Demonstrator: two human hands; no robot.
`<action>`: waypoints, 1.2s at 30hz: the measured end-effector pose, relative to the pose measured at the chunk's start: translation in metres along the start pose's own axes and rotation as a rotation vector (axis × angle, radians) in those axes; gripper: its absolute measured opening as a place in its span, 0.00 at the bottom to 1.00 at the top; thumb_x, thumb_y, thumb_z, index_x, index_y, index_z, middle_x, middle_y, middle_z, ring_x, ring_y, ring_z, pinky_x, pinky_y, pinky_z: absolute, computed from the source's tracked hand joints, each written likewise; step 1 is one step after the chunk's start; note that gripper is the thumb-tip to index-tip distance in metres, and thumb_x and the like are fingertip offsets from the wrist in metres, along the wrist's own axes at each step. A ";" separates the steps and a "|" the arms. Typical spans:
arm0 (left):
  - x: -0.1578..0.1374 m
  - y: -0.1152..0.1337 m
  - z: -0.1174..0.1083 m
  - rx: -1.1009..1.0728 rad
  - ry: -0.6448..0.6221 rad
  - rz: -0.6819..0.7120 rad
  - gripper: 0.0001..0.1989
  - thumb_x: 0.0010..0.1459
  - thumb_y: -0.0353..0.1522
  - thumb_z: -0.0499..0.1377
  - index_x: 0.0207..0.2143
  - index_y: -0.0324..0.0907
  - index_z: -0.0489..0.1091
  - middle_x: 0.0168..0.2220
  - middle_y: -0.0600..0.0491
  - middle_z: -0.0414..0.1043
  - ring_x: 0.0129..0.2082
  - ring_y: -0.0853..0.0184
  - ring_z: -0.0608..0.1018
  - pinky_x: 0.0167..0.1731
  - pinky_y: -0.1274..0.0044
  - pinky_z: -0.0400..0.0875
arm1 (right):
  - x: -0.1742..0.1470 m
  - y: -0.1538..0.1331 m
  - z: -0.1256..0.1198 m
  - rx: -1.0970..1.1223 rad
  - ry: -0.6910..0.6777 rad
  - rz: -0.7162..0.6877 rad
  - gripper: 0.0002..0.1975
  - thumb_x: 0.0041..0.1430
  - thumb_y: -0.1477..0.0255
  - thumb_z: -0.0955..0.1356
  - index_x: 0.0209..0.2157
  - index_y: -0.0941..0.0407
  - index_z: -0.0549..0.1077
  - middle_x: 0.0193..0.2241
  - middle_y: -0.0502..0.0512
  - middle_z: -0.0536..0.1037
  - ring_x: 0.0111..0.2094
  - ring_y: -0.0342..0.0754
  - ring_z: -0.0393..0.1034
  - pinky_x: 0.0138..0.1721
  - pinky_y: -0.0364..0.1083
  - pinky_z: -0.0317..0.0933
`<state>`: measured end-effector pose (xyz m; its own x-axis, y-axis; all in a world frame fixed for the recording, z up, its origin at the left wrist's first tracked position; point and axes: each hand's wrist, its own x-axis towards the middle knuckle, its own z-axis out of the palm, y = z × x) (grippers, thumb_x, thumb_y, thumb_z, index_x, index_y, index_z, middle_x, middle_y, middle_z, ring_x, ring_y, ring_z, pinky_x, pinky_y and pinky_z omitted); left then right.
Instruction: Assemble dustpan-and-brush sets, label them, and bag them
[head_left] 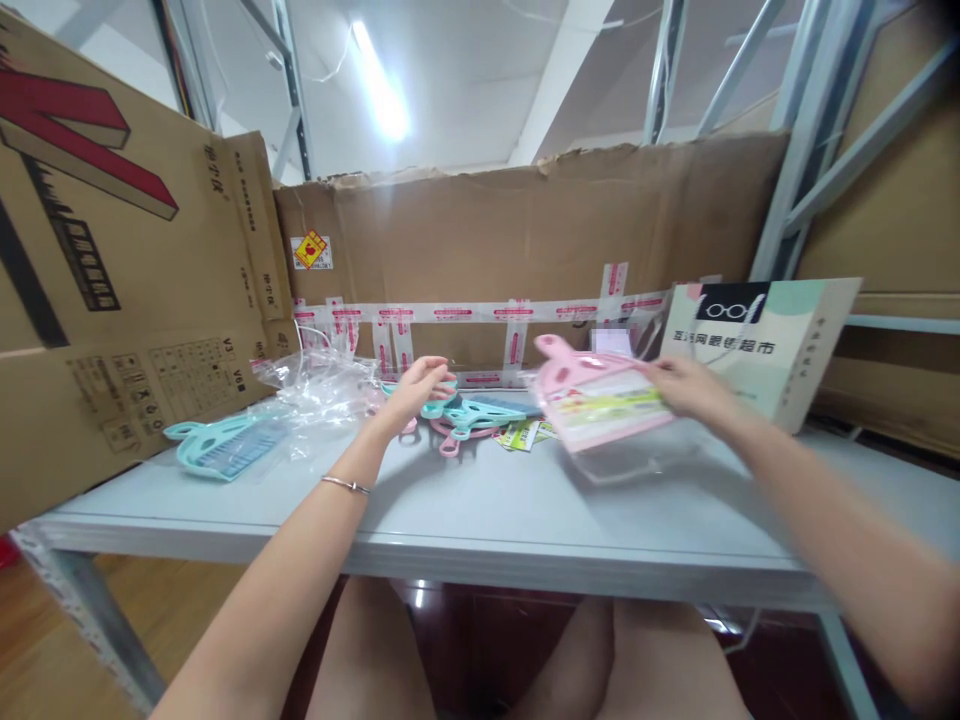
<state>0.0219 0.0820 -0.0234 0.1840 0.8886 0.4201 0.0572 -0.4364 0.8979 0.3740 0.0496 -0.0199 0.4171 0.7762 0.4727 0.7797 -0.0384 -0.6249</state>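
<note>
A pink dustpan (600,432) is in my right hand (686,388), pinched at its right edge and raised over the table. It is in a clear plastic bag with a yellow-green printed card, and is slightly blurred. My left hand (421,388) is over a small pile in the middle, fingers loosely bent and apart, close to a teal dustpan or brush part (439,409). Right of it in the pile lies a teal brush (480,413), with pink handles (450,446) beneath. Several small printed cards (523,434) lie beside the pile.
Crumpled clear plastic bags (322,390) lie on the left of the grey table (450,510), beside a teal dustpan with a brush (229,447). Large cardboard boxes (112,260) stand left and behind. A paper bag with a glasses print (757,345) stands at the right, near metal rack posts.
</note>
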 end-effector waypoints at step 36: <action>-0.001 -0.005 -0.002 -0.201 0.335 -0.015 0.15 0.50 0.39 0.59 0.26 0.42 0.55 0.17 0.62 0.60 0.16 0.76 0.67 0.16 0.84 0.64 | -0.060 -0.115 0.086 1.438 -0.655 0.246 0.07 0.48 0.70 0.68 0.31 0.54 0.67 0.26 0.49 0.75 0.29 0.43 0.69 0.30 0.43 0.65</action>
<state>0.0194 0.0839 -0.0279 -0.1478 0.9060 0.3967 -0.1423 -0.4164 0.8980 0.2196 0.0614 -0.0301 -0.0984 0.9792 0.1774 -0.4989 0.1057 -0.8602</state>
